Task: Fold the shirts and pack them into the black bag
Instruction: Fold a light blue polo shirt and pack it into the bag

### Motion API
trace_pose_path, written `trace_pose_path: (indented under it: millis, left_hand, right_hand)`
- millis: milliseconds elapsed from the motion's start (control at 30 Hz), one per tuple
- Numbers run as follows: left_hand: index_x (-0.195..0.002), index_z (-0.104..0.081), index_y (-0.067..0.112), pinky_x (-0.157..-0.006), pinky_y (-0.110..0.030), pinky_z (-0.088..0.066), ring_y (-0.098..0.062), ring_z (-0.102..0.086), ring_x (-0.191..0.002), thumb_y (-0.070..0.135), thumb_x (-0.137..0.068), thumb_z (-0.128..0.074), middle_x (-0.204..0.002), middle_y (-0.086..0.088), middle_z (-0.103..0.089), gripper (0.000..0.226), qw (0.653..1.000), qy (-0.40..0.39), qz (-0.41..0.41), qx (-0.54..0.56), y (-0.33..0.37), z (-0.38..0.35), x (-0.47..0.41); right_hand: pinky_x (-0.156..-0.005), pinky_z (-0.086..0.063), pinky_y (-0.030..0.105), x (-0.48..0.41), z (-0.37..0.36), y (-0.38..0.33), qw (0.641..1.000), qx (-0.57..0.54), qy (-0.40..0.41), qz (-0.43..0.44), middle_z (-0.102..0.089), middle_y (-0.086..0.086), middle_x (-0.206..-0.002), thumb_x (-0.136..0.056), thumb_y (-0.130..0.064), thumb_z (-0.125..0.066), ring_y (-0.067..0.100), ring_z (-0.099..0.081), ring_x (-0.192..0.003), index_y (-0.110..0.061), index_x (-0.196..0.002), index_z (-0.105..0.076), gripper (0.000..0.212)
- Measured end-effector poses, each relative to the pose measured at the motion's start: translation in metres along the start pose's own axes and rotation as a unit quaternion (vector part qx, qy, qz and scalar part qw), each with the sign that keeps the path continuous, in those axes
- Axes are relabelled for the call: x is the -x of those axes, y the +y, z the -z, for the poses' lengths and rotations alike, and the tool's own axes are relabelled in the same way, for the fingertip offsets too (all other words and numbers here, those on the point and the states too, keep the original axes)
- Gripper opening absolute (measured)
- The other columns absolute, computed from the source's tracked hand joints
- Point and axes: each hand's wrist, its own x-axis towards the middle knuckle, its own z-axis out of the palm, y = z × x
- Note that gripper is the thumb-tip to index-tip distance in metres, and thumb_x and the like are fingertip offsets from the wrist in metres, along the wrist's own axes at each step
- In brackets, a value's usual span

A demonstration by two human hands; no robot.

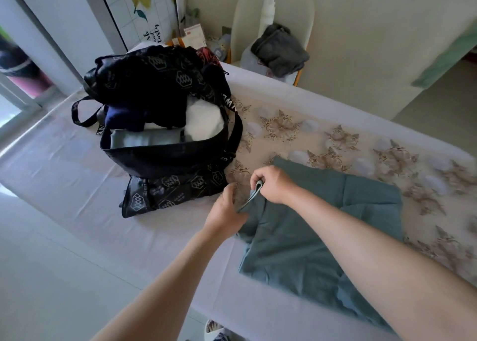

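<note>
Centre frame, the right hand (273,186) and left hand (227,208) pinch the teal shirt (322,224) by its left edge, fingers curled. The black bag (165,160) stands just left; the table (64,173) lies bare beyond.

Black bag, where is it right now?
In the head view the black bag stands open on the left part of the table, just left of the teal shirt that the left hand and right hand grip at its edge.
</note>
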Motion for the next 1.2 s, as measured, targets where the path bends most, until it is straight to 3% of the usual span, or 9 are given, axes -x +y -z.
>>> trace_pose_path:
  millis: [167,267,467,567,667,767,867,1033,1200]
  left_hand:
    - [-0.086,-0.058,0.02,-0.059,-0.027,-0.04,-0.022,-0.059,-0.082,0.024,-0.075,-0.061,-0.081,0.003,-0.058,0.012,0.978,-0.079,-0.049,-0.187,0.012,0.002,0.004]
    - [-0.081,-0.054,0.022,-0.057,-0.028,-0.04,-0.022,-0.056,-0.077,0.029,-0.076,-0.061,-0.078,0.004,-0.058,0.011,0.972,-0.058,-0.077,-0.215,0.02,0.005,0.018]
    - [-0.088,-0.068,0.018,-0.082,-0.033,-0.055,-0.012,-0.071,-0.068,0.047,-0.087,-0.057,-0.08,0.01,-0.075,0.031,0.907,-0.392,-0.016,-0.152,0.036,-0.011,0.05]
    - [-0.082,-0.067,0.014,-0.07,-0.033,-0.054,-0.024,-0.07,-0.075,0.032,-0.086,-0.053,-0.079,0.001,-0.074,0.023,0.97,-0.194,-0.01,-0.148,0.028,-0.026,0.041]
    - [-0.103,-0.064,0.02,-0.07,-0.033,-0.052,-0.025,-0.063,-0.088,0.033,-0.09,-0.057,-0.097,-0.001,-0.068,0.02,0.983,-0.023,-0.044,-0.176,0.018,-0.038,0.036]
    - [-0.116,-0.058,0.023,-0.07,-0.03,-0.048,-0.023,-0.063,-0.097,0.042,-0.085,-0.062,-0.108,0.0,-0.066,0.037,0.982,-0.071,0.01,-0.174,0.015,-0.048,0.039]
    - [-0.107,-0.069,0.024,-0.071,-0.029,-0.053,-0.02,-0.063,-0.092,0.034,-0.083,-0.065,-0.103,0.0,-0.07,0.026,0.978,-0.086,0.008,-0.192,0.013,-0.05,0.04]
    - [-0.094,-0.074,0.014,-0.07,-0.032,-0.051,-0.023,-0.063,-0.085,0.03,-0.086,-0.067,-0.093,-0.006,-0.071,0.019,0.985,-0.074,0.024,-0.157,0.005,-0.038,0.04]
    - [-0.098,-0.072,0.016,-0.072,-0.033,-0.052,-0.024,-0.064,-0.089,0.035,-0.091,-0.06,-0.096,-0.006,-0.072,0.024,0.978,-0.098,0.031,-0.18,0.003,-0.031,0.039]
  right_hand:
    - [-0.078,-0.059,0.042,0.017,0.022,0.038,0.997,-0.068,0.045,-0.008,-0.074,-0.005,-0.08,-0.068,0.016,-0.046,0.021,-0.07,-0.084,-0.033,-0.056,-0.067,0.055]
    - [-0.078,-0.058,0.038,0.037,0.031,0.055,0.999,0.004,0.036,0.0,-0.074,-0.006,-0.081,-0.068,0.015,-0.045,0.021,-0.069,-0.086,-0.033,-0.062,-0.071,0.055]
    - [-0.104,-0.034,0.034,0.074,0.034,0.069,0.929,0.352,-0.113,0.031,-0.063,-0.005,-0.121,-0.091,-0.001,-0.052,0.021,-0.052,-0.116,-0.034,-0.114,-0.071,0.044]
    - [-0.101,-0.037,0.036,0.075,0.023,0.063,0.937,0.345,-0.034,0.036,-0.057,0.001,-0.121,-0.091,-0.001,-0.05,0.024,-0.051,-0.114,-0.027,-0.115,-0.066,0.039]
    - [-0.092,-0.043,0.038,0.069,0.005,0.052,0.939,0.316,0.046,0.129,-0.05,0.007,-0.123,-0.09,0.006,-0.043,0.029,-0.053,-0.108,-0.017,-0.121,-0.06,0.042]
    - [-0.094,-0.043,0.042,0.056,-0.012,0.046,0.917,0.357,-0.005,0.179,-0.043,0.011,-0.141,-0.09,0.012,-0.039,0.031,-0.052,-0.113,-0.022,-0.141,-0.05,0.062]
    - [-0.092,-0.038,0.037,0.04,-0.012,0.051,0.877,0.445,-0.02,0.182,-0.057,0.007,-0.119,-0.086,0.006,-0.052,0.027,-0.056,-0.105,-0.019,-0.128,-0.061,0.049]
    - [-0.087,-0.038,0.034,0.019,0.008,0.055,0.91,0.398,0.064,0.099,-0.068,-0.004,-0.112,-0.092,0.001,-0.052,0.02,-0.065,-0.098,-0.025,-0.112,-0.071,0.038]
    - [-0.103,-0.038,0.038,0.018,-0.004,0.051,0.89,0.425,0.009,0.163,-0.048,0.01,-0.136,-0.086,0.011,-0.049,0.028,-0.047,-0.122,-0.018,-0.128,-0.059,0.052]
